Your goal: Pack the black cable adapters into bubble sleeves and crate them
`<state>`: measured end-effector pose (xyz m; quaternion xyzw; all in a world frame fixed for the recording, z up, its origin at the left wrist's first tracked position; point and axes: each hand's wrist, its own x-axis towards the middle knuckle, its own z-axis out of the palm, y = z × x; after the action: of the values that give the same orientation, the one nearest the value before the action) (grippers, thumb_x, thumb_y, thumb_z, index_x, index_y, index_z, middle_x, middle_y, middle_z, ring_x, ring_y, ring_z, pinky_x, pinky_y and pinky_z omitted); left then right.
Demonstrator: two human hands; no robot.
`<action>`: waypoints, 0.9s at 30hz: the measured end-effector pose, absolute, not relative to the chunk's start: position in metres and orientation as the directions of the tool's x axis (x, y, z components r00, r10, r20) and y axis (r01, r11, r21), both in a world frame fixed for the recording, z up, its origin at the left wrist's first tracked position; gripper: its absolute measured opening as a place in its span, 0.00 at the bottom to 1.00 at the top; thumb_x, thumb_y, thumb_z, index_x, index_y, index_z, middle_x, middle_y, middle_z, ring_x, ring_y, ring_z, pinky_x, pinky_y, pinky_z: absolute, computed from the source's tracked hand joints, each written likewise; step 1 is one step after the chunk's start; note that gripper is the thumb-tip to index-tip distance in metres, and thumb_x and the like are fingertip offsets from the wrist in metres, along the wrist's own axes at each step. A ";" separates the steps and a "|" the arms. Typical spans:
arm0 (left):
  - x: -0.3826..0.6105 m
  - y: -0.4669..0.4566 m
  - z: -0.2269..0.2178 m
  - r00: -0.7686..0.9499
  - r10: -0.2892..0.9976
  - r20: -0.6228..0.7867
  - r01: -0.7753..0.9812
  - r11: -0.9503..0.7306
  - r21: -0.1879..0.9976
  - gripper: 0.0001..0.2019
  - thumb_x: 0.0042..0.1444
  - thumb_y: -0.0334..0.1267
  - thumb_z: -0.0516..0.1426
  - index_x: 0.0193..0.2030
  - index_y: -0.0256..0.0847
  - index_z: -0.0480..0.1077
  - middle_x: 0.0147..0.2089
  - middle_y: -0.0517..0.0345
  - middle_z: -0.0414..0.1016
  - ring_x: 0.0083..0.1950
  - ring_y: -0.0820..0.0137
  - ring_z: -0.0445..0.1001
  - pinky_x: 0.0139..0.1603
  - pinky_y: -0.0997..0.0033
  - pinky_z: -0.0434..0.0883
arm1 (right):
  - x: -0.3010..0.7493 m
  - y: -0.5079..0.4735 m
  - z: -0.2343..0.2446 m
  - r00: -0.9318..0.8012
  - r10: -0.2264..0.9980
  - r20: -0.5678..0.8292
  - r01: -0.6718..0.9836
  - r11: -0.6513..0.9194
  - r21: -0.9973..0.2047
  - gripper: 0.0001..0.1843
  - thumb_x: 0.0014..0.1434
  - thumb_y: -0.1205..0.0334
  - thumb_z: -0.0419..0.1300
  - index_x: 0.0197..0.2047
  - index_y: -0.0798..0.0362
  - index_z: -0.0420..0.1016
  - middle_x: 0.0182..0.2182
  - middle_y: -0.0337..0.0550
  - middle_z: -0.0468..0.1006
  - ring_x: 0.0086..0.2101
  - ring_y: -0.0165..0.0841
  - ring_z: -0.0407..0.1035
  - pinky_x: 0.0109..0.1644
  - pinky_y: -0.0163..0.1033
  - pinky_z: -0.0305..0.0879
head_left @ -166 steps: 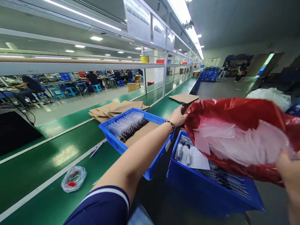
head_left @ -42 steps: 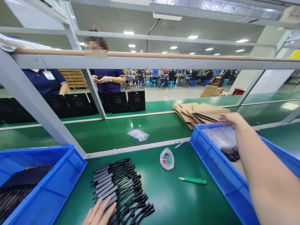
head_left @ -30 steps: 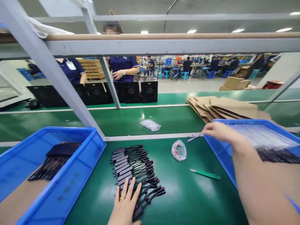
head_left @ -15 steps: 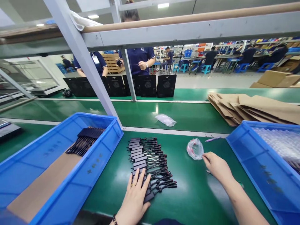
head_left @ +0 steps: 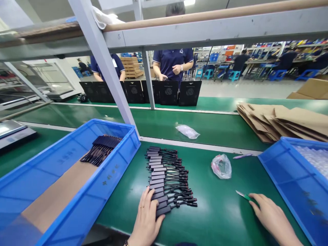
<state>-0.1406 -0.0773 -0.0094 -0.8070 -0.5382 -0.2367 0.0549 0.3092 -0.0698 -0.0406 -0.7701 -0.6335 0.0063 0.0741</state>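
Observation:
A row of small black boxes with short cables and red-marked plugs (head_left: pixel 157 177) lies on the green bench. My left hand (head_left: pixel 146 213) rests at the near end of this row, fingers stretched along the boxes' left ends and thumb apart beside the nearest one. On the right, my right hand (head_left: pixel 269 213) has its fingers closed on the green handle of a craft knife (head_left: pixel 242 194), whose blade points left. Beyond the knife lies a crumpled clear plastic bag (head_left: pixel 221 166) with something red in it.
Blue crates stand left (head_left: pixel 112 177) and right (head_left: pixel 284 177); the left one holds black cabled pieces (head_left: pixel 101 148). Farther back are a purple pen (head_left: pixel 242 156), a plastic pouch (head_left: pixel 188 131), flattened cardboard (head_left: pixel 284 119) and black boxes (head_left: pixel 189 93). A slanted post (head_left: pixel 110 68) and co-workers are beyond.
My right hand has left the plastic bag, moved nearer and closed on the craft knife. My left hand has slid slightly toward the boxes' left ends. The view has shifted a little.

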 end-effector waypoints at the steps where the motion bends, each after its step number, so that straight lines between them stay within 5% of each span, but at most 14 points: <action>1: -0.143 -0.079 -0.011 0.305 0.838 0.453 0.895 -0.415 0.165 0.07 0.48 0.30 0.54 0.36 0.39 0.64 0.57 0.43 0.60 0.63 0.53 0.52 0.55 0.49 0.63 | 0.311 -0.073 -0.042 0.205 0.975 0.082 0.973 -0.194 -0.128 0.19 0.50 0.55 0.45 0.35 0.52 0.73 0.35 0.49 0.76 0.36 0.41 0.70 0.36 0.44 0.65; 9: -0.156 -0.095 -0.002 0.301 0.786 0.541 0.831 -0.494 0.256 0.07 0.46 0.28 0.52 0.31 0.40 0.68 0.49 0.46 0.66 0.57 0.54 0.58 0.51 0.50 0.64 | 0.323 -0.081 -0.049 0.195 0.980 0.041 0.968 -0.186 -0.168 0.18 0.48 0.52 0.46 0.33 0.49 0.73 0.33 0.47 0.76 0.36 0.41 0.70 0.36 0.43 0.65; 13: -0.149 -0.086 0.037 0.551 0.734 0.397 0.516 -0.674 0.529 0.12 0.47 0.26 0.51 0.38 0.41 0.66 0.44 0.51 0.72 0.51 0.65 0.68 0.49 0.64 0.68 | 0.322 -0.083 -0.050 0.220 0.971 0.089 0.965 -0.204 -0.166 0.18 0.49 0.52 0.46 0.33 0.51 0.72 0.33 0.49 0.75 0.36 0.42 0.70 0.36 0.45 0.65; 16: -0.119 -0.068 0.067 0.526 0.777 0.346 0.266 -0.536 0.801 0.10 0.50 0.30 0.53 0.40 0.43 0.65 0.43 0.52 0.75 0.47 0.65 0.71 0.49 0.64 0.67 | 0.306 -0.085 -0.040 0.232 0.953 0.193 0.968 -0.206 -0.142 0.18 0.51 0.54 0.45 0.36 0.53 0.71 0.34 0.51 0.75 0.35 0.44 0.70 0.35 0.47 0.65; 19: -0.070 -0.042 0.089 0.381 0.906 0.184 -0.159 -0.132 0.978 0.07 0.55 0.39 0.51 0.38 0.41 0.64 0.37 0.51 0.74 0.36 0.67 0.74 0.39 0.64 0.70 | 0.277 -0.088 -0.017 0.209 0.916 0.344 0.965 -0.135 -0.225 0.17 0.53 0.53 0.46 0.36 0.53 0.70 0.34 0.50 0.75 0.35 0.42 0.70 0.37 0.46 0.65; 22: -0.023 -0.016 0.095 0.420 0.902 -0.100 -0.454 0.304 0.837 0.15 0.55 0.49 0.49 0.41 0.41 0.63 0.27 0.59 0.70 0.19 0.75 0.66 0.19 0.75 0.63 | 0.245 -0.088 0.007 0.165 0.891 0.423 0.936 -0.007 -0.351 0.15 0.57 0.52 0.46 0.35 0.51 0.69 0.34 0.46 0.75 0.35 0.36 0.71 0.39 0.40 0.66; 27: 0.012 0.000 0.068 0.627 0.703 -0.336 -0.502 0.694 0.515 0.23 0.55 0.54 0.45 0.39 0.34 0.66 0.24 0.58 0.67 0.20 0.76 0.63 0.16 0.79 0.54 | 0.239 -0.085 0.002 0.111 0.917 0.383 0.962 -0.002 -0.274 0.15 0.56 0.56 0.46 0.36 0.51 0.71 0.36 0.47 0.75 0.36 0.37 0.70 0.39 0.42 0.66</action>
<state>0.0117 0.0003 0.0680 -0.1900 -0.2640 -0.3417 -0.8817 0.2385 -0.0846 0.0018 -0.7061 -0.6651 -0.0469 0.2383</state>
